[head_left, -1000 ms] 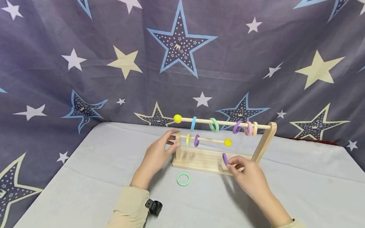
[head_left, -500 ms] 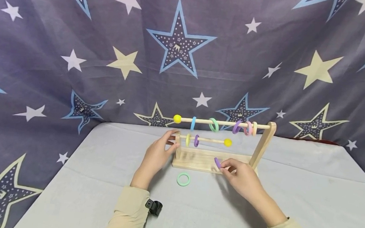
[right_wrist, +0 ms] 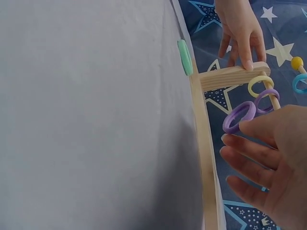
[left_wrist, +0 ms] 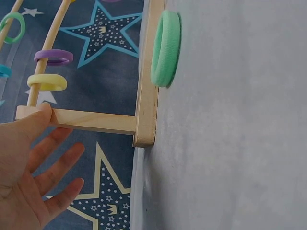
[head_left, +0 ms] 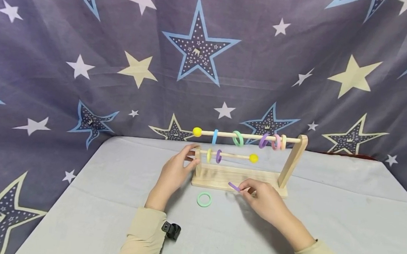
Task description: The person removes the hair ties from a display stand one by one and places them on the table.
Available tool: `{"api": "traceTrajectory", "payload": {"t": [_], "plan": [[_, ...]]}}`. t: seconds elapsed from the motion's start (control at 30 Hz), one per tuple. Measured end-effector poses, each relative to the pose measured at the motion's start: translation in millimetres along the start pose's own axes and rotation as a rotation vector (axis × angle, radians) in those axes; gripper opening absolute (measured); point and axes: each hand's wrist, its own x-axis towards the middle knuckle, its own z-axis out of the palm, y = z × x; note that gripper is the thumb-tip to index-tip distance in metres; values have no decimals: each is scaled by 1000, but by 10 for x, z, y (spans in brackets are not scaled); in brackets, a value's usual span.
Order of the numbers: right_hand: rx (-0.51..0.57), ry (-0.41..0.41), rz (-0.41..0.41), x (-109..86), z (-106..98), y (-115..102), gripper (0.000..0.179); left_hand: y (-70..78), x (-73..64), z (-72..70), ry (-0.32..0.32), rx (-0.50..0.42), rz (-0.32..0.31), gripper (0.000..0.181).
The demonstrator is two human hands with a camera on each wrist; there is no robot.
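Note:
A wooden ring stand (head_left: 217,178) has two dowels with yellow ball ends. My left hand (head_left: 175,173) grips the top of its short upright (left_wrist: 96,120), thumb on one side and fingers on the other. Between the thumb and fingertips of my right hand (head_left: 267,201) is a purple ring (right_wrist: 239,117), held low in front of the stand's base. On the short dowel hang a yellow ring (head_left: 209,156) and another purple ring (head_left: 218,156). A green ring (head_left: 204,199) lies flat on the table, just in front of the base.
The long upper dowel (head_left: 224,134) carries several rings: blue (head_left: 215,137), green (head_left: 238,138), purple, pink and cream. It is fixed to a tall upright (head_left: 293,161) at the right. A star-patterned cloth (head_left: 160,38) hangs behind the grey-covered table (head_left: 215,241).
My right hand has moved left and slightly down with the purple ring, which has tipped flatter. My left hand has stayed on the stand's short upright.

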Motion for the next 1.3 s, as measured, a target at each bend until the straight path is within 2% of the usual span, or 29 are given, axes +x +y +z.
{"api": "traceTrajectory", "payload": {"t": [0.73,1.3], "plan": [[-75,-88,-69,18,137,-59,11,-15,0,10,-6,-6,4,46],[-124,-122,-96,45,202,-142,12,-8,13,3,-1,15,-5,46]]}}
